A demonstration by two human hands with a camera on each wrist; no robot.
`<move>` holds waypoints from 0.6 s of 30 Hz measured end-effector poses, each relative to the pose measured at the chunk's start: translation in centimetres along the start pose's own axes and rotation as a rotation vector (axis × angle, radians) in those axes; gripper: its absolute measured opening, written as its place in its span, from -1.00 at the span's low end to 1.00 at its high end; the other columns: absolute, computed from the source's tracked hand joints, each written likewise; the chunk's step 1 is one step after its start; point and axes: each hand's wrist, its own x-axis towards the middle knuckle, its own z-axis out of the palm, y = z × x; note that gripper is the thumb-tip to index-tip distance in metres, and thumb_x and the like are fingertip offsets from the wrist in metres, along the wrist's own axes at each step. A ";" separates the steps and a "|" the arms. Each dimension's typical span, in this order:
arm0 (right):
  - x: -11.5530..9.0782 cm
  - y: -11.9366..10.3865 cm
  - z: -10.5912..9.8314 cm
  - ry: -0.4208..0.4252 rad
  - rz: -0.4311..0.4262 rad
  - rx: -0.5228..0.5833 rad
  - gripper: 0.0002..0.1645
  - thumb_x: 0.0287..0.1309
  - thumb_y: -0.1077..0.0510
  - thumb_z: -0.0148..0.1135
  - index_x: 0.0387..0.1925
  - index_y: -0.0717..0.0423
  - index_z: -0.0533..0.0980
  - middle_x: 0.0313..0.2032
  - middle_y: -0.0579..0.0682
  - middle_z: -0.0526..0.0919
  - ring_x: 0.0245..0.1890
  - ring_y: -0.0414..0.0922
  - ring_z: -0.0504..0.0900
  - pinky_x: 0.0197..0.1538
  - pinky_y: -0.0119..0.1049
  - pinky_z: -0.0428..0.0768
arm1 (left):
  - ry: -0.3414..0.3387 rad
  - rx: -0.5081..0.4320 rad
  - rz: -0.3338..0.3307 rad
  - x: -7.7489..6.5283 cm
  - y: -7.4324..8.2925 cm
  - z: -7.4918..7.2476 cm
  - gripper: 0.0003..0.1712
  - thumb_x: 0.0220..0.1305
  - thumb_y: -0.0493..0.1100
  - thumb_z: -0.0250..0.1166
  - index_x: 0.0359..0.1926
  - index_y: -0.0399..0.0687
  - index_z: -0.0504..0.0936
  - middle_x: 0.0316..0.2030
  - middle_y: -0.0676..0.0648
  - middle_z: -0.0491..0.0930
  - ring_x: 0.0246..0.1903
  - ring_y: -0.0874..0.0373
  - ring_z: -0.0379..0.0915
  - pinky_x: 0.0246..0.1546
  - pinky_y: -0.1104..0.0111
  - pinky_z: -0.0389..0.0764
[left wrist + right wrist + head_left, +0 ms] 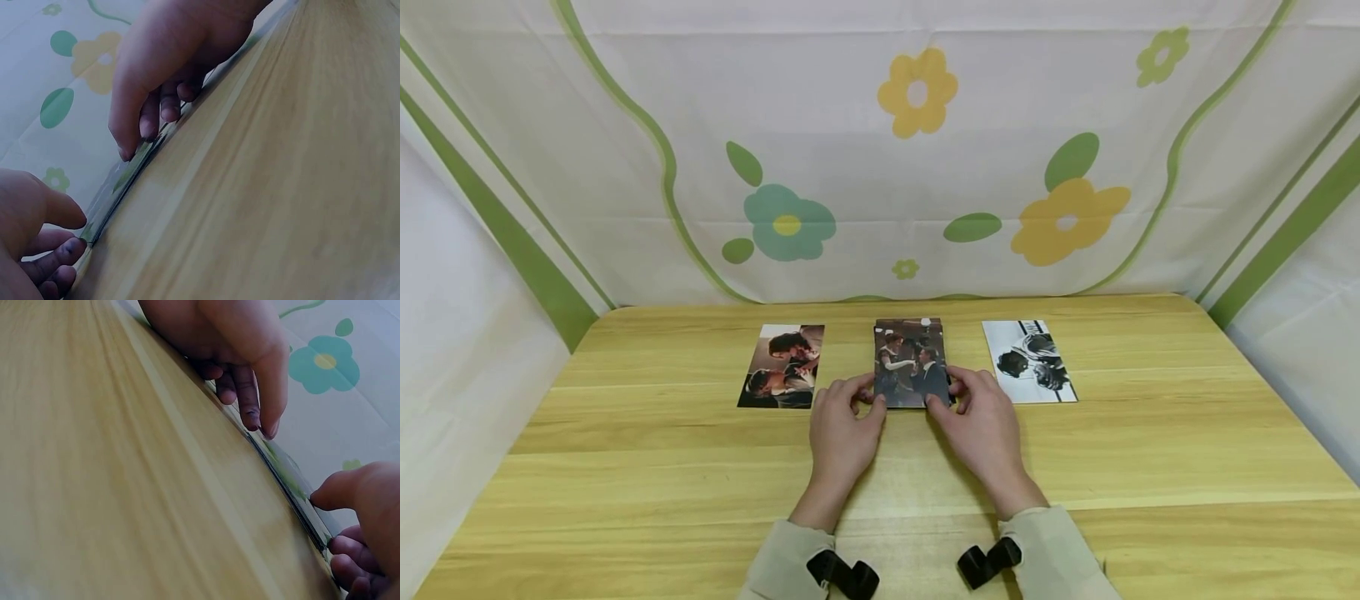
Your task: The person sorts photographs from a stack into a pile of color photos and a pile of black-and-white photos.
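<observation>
A small stack of photo cards (913,367) lies flat at the middle of the table's far part, its top card showing people in dark clothing. My left hand (844,425) pinches the stack's near left corner, thumb on the top card and fingers bent at the side. Opposite it, my right hand (983,421) holds the near right corner in the same manner. The left wrist view shows the stack's thin layered edge (119,197) between both hands. In the right wrist view, the right thumb (337,490) meets the top card.
Left of the stack lies a photo card (782,367) of two people in warm tones. A black-and-white card (1030,362) lies to the right. The wooden table (662,467) ends at a flowered white cloth (850,100). Black wrist straps (842,575) cross the sleeves.
</observation>
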 end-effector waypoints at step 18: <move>-0.1 -0.2 -0.1 0.017 0.005 0.075 -0.33 0.18 0.07 0.55 0.32 0.11 0.63 -0.12 0.03 0.69 -0.31 -0.15 0.55 -0.23 -0.36 0.46 | 0.016 -0.094 -0.014 0.1 0.1 -0.1 -0.69 0.29 -0.31 0.44 0.05 -0.16 0.83 -0.30 -0.10 0.69 -0.34 0.13 0.40 -0.27 0.35 0.39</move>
